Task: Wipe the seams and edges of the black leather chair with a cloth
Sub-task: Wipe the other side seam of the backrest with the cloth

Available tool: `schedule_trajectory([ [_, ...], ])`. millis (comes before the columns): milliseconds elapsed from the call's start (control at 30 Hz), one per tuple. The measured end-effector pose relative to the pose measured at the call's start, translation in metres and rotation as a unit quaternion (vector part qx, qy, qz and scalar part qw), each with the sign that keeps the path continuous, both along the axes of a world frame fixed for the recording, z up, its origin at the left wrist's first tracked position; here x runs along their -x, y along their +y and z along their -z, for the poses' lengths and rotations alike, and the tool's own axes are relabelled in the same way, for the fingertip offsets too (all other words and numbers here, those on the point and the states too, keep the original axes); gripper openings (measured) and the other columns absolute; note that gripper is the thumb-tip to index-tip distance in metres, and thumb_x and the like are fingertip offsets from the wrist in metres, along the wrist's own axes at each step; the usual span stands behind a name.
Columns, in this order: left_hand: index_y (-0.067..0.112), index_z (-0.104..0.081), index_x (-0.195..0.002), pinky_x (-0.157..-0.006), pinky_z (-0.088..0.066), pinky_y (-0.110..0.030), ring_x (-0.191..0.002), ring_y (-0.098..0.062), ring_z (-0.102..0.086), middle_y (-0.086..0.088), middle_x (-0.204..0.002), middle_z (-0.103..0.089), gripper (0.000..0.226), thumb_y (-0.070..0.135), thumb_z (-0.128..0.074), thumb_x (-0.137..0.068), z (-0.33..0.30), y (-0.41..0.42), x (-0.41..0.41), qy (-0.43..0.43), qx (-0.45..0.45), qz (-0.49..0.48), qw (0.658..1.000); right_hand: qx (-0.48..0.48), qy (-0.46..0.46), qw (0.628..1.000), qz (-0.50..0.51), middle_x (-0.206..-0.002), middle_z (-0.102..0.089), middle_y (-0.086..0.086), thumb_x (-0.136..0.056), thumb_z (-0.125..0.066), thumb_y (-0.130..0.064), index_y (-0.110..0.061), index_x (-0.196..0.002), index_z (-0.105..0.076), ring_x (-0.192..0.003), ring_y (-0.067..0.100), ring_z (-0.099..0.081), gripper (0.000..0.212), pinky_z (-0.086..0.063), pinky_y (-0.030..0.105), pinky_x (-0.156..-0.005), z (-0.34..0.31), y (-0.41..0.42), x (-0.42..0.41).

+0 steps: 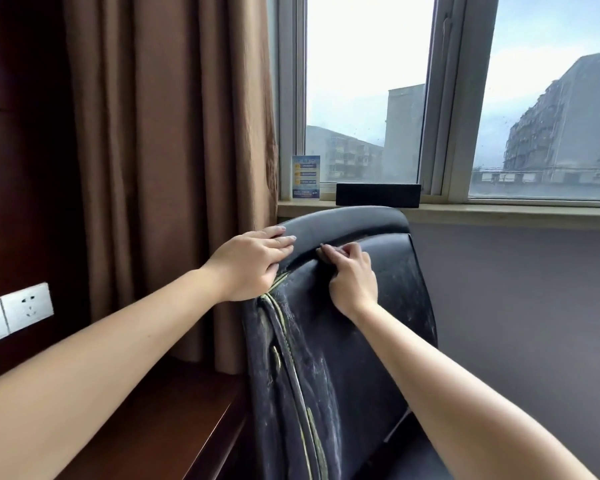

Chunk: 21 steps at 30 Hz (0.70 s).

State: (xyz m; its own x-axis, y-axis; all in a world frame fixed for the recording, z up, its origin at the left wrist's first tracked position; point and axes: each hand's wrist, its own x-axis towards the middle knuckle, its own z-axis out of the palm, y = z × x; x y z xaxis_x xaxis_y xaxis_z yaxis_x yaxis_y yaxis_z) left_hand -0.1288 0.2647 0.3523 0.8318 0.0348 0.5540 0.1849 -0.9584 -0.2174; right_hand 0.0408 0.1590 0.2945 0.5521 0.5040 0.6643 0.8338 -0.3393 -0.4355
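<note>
Window light from behind falls on a brown curtain point(174, 140), a sill point(499, 211) carrying a small card point(306, 177) and a black box point(378, 194), and a dark wood wall with a socket plate point(26, 306). Black leather chair point(343, 323): backrest upright at centre, its top edge just below the sill, its surface streaked with pale dust and its left seam frayed, yellowish. Left hand point(253, 263): fingers straight, laid flat over the rounded top-left edge, bracing it. Right hand point(352, 278): fingers curled at the seam under the top roll; whether they pinch anything cannot be told, and no cloth is visible. Handling, as a judgement: the padded leather should yield softly yet feel slick; the worn seam looks fragile, so light strokes are advisable, steadying the chair by its firm top roll.
</note>
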Motion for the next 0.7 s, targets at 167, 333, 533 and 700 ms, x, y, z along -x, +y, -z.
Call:
schedule_trajectory([
  [167, 0.009, -0.061, -0.127, -0.112, -0.020, -0.018, -0.139, -0.013, -0.033, 0.004, -0.139, -0.051, 0.038, 0.006, -0.052, -0.090, 0.001, -0.009, 0.004, -0.026, 0.033, 0.004, 0.999, -0.012, -0.057, 0.997, -0.053, -0.119, -0.048, -0.002, -0.084, -0.046, -0.003, -0.036, -0.132, -0.052, -0.111, 0.023, -0.042, 0.059, -0.047, 0.036, -0.083, 0.012, -0.010, 0.027],
  [333, 0.010, -0.066, -0.121, -0.109, -0.026, -0.021, -0.136, -0.013, -0.039, 0.004, -0.134, -0.056, 0.041, 0.013, -0.044, -0.086, 0.004, -0.022, 0.020, -0.041, 0.037, -0.020, 0.998, -0.024, -0.095, 0.991, -0.093, -0.113, -0.052, 0.004, -0.083, -0.043, -0.009, -0.030, -0.128, -0.058, -0.102, 0.028, -0.048, 0.052, -0.050, 0.040, -0.076, 0.016, -0.021, 0.055],
  [533, 0.007, -0.070, -0.113, -0.104, -0.037, -0.030, -0.130, -0.021, -0.048, -0.001, -0.127, -0.062, 0.047, 0.015, -0.041, -0.077, 0.006, -0.055, 0.051, -0.045, -0.009, -0.041, 0.998, -0.041, -0.115, 0.984, -0.129, -0.110, -0.056, 0.009, -0.077, -0.040, -0.009, -0.024, -0.124, -0.062, -0.100, 0.032, -0.052, 0.054, -0.048, 0.035, -0.073, 0.015, -0.045, 0.078],
  [700, 0.015, -0.058, -0.132, -0.111, -0.027, -0.025, -0.143, -0.011, -0.026, 0.007, -0.145, -0.045, 0.046, 0.015, -0.037, -0.090, 0.005, -0.081, 0.067, -0.017, -0.016, -0.077, 0.997, -0.031, -0.117, 0.980, -0.160, -0.111, -0.057, 0.009, -0.079, -0.043, -0.005, -0.022, -0.123, -0.064, -0.103, 0.033, -0.052, 0.051, -0.047, 0.035, -0.079, 0.012, -0.064, 0.096],
])
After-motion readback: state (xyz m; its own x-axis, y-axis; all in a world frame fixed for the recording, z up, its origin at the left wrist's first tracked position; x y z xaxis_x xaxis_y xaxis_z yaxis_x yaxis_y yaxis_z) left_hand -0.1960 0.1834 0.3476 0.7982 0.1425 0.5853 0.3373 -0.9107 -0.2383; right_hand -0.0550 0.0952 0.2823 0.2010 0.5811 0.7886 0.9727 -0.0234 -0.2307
